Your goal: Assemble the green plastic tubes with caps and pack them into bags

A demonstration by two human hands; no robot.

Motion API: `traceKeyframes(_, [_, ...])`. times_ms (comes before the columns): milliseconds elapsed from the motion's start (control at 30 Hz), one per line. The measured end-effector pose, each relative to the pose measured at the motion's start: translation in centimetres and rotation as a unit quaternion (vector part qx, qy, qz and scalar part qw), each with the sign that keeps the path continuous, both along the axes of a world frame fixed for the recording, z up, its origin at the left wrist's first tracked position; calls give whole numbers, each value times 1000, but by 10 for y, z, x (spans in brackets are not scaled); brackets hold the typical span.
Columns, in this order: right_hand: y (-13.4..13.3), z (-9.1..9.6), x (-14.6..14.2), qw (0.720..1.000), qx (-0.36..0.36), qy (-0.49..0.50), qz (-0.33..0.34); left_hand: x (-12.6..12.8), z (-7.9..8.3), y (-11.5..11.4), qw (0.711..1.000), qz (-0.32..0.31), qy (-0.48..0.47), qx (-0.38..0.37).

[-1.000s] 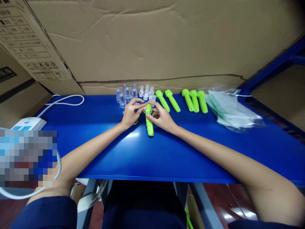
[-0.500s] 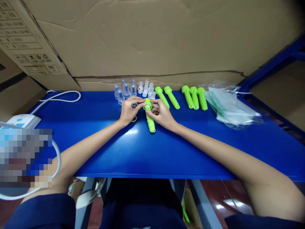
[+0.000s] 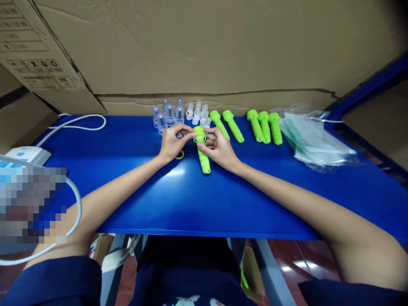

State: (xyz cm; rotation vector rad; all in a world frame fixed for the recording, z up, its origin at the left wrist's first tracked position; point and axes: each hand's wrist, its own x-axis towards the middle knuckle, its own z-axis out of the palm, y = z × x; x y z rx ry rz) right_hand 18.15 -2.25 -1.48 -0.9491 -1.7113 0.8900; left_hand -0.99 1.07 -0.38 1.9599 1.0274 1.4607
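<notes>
A lime-green ribbed plastic handle with a wide round head [image 3: 204, 160] is held near the middle of the blue tabletop [image 3: 165, 204], head pointing away from the body. By the right hand [image 3: 221, 148] it is gripped just below the head, thumb along the shaft and fingers curled behind. The left hand [image 3: 175, 142] is nearly closed, its thumb and fingertips brought to the left edge of the head (whether something thin is pinched there cannot be told). What seems a thin loop stands out at the neck.

For careful work, the shaft is best kept steady by the right hand alone, while light, even pressure is applied around the head by the left fingertips. Any thin loop should be worked round little by little, without twisting, since a rolled edge would probably sit unevenly. The loose thin yellow-green ring [image 3: 179, 158], lying just beside the left hand, should be kept from being brushed away.
</notes>
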Motion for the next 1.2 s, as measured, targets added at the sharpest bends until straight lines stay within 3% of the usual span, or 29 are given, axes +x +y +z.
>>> traceKeyframes(433, [-1, -2, -4, 1000, 5, 15, 7, 2, -3, 0, 999, -52, -17, 1])
traceKeyframes(1200, [-5, 3, -4, 999, 10, 7, 39, -5, -8, 10, 998, -58, 23, -11])
